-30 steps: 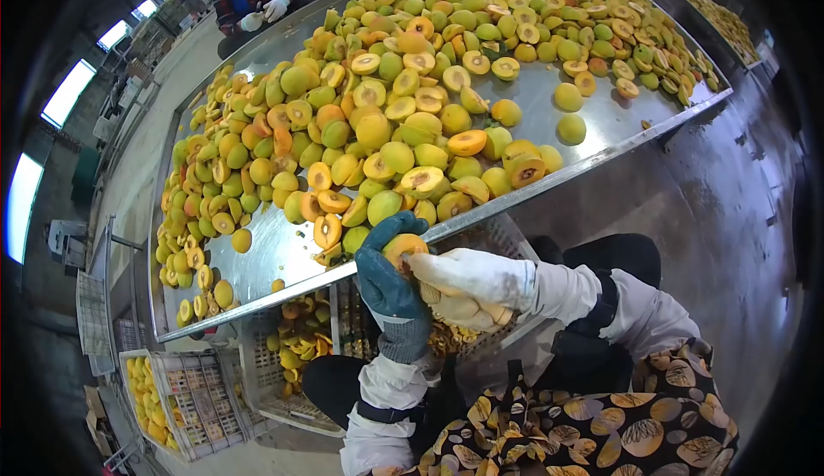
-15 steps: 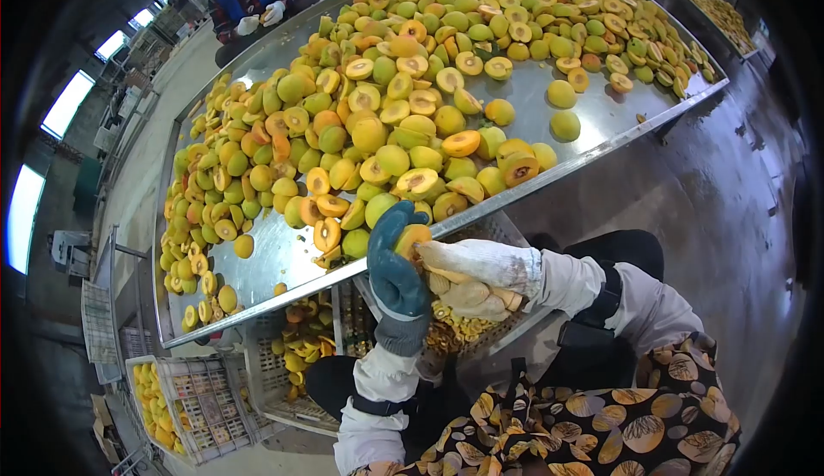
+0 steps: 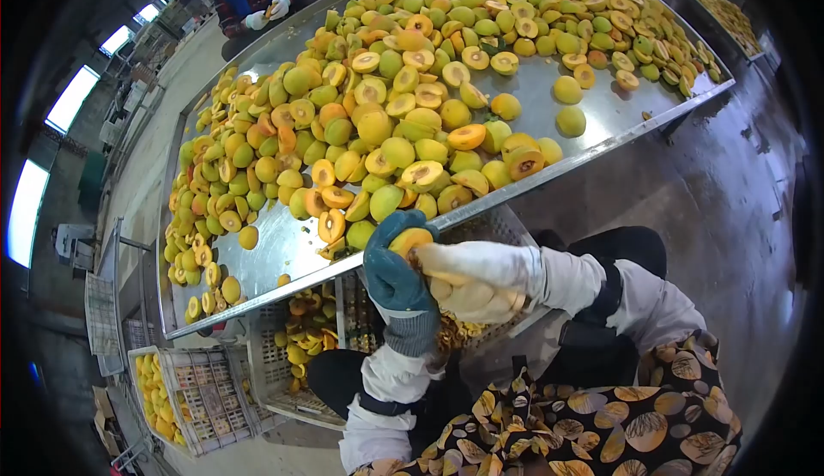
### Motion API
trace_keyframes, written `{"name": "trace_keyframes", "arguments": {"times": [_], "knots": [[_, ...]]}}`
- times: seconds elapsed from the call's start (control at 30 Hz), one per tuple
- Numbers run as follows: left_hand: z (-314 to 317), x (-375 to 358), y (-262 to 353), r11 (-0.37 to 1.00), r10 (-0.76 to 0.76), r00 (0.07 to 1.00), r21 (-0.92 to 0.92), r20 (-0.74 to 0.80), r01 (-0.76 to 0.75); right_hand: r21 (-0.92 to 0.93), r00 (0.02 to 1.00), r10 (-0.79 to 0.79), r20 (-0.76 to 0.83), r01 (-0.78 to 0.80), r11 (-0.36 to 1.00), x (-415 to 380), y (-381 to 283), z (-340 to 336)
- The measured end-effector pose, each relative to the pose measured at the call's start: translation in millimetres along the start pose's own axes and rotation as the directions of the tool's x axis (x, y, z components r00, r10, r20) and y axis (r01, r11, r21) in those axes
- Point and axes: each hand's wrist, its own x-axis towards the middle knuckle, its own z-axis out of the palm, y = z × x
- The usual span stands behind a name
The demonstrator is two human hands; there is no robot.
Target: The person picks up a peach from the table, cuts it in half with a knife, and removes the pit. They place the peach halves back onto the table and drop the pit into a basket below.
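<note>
My left hand point(image 3: 395, 274), in a teal coated glove with a grey cuff, is closed round a yellow peach point(image 3: 410, 241) just off the table's near edge. My right hand point(image 3: 482, 277), in a stained white glove, is curled with its thumb side against the peach's cut face. Whatever its fingers grip is hidden from this angle. Below both hands is a crate point(image 3: 515, 326) with wet yellow-brown scraps, partly covered by my right hand. Just beyond my hands, whole and halved peaches point(image 3: 422, 174) lie heaped on the metal table point(image 3: 273, 240).
The table's raised metal rim point(image 3: 498, 207) runs slantwise in front of me. Under it on the left stands a crate point(image 3: 262, 364) of peach pieces, beside another crate point(image 3: 206, 399) of yellow halves. Across the table a person point(image 3: 257, 0) in white gloves handles something small.
The view has shifted slightly, so the table and peaches appear a little lower and further right. My right hand has turned a little against the peach, its fingers more tightly curled.
</note>
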Motion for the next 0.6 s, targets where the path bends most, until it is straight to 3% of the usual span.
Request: {"name": "trace_keyframes", "arguments": {"times": [0.03, 0.07, 0.1, 0.13, 0.17, 0.2, 0.23, 0.27, 0.3, 0.33, 0.37, 0.43, 0.5, 0.53, 0.6], "knots": [[-4.0, 0.1, -5.4, 0.997, 0.05, 0.998, 0.059, 0.044, -0.053, 0.191, 0.977, 0.042, 0.21, -0.083, 0.978, 5.4, 1.8, -15.3], [-8.0, 5.2, -10.0, 0.987, 0.104, 0.99, 0.113, 0.092, -0.115, 0.223, 0.974, -0.015, 0.227, -0.037, 0.974, 9.2, 7.1, -22.6], [-9.2, 9.6, -11.7, 0.97, 0.16, 0.977, 0.162, 0.143, -0.183, 0.107, 0.994, 0.003, 0.112, -0.015, 0.994, 6.5, 3.5, -18.3], [-1.8, 5.6, -9.5, 0.998, -0.022, 0.999, -0.06, 0.047, 0.025, -0.011, 1.0, 0.006, -0.004, -0.006, 1.0, 1.9, -1.6, -9.3], [0.6, 5.1, -6.2, 0.992, -0.082, 0.996, -0.093, 0.02, 0.083, -0.125, 0.993, -0.006, -0.12, -0.009, 0.992, -2.3, -5.1, -0.1], [3.0, 4.8, -3.6, 0.981, -0.143, 0.99, -0.131, -0.006, 0.141, -0.415, 0.965, -0.13, -0.229, 0.024, 0.91, -4.5, -7.4, 8.3], [5.3, 2.9, -2.7, 0.965, -0.207, 0.978, -0.171, -0.034, 0.198, -0.408, 0.961, -0.121, -0.247, 0.01, 0.913, -3.5, -5.9, 8.2], [7.7, 1.4, -3.3, 0.979, -0.185, 0.981, -0.094, -0.063, 0.178, -0.399, 0.958, -0.115, -0.264, 0.0, 0.917, -2.1, -4.0, 7.5], [4.5, 6.1, -6.7, 0.998, -0.034, 0.999, 0.044, 0.001, 0.034, -0.395, 0.952, -0.113, -0.284, -0.009, 0.918, -1.8, -4.3, 5.0], [-3.9, 10.9, -12.2, 0.979, 0.103, 0.991, 0.17, 0.08, -0.115, -0.042, 0.997, 0.056, -0.056, -0.059, 0.997, -0.3, -3.5, -14.2], [-11.6, 10.1, -14.3, 0.922, 0.216, 0.961, 0.288, 0.174, -0.259, 0.073, 0.991, 0.031, 0.132, -0.041, 0.996, 4.7, 2.6, -26.4], [-15.7, 8.6, -11.9, 0.945, 0.167, 0.962, 0.244, 0.215, -0.219, 0.189, 0.983, 0.025, 0.183, -0.06, 0.98, 7.8, 4.4, -28.6], [-22.9, 8.1, -14.3, 0.967, 0.122, 0.956, 0.186, 0.266, -0.176, 0.023, 0.998, 0.011, 0.058, -0.012, 1.0, 4.0, 3.3, -24.1], [-26.6, 7.3, -10.8, 0.983, 0.015, 0.962, 0.17, 0.271, -0.063, -0.06, 1.0, -0.006, -0.009, 0.005, 0.998, 0.7, 2.3, -21.1], [-24.3, 16.4, 19.0, 0.942, -0.074, 0.937, 0.332, 0.341, -0.046, -0.384, 0.986, -0.058, -0.153, -0.005, 0.923, -4.0, -3.1, -8.4]]}}
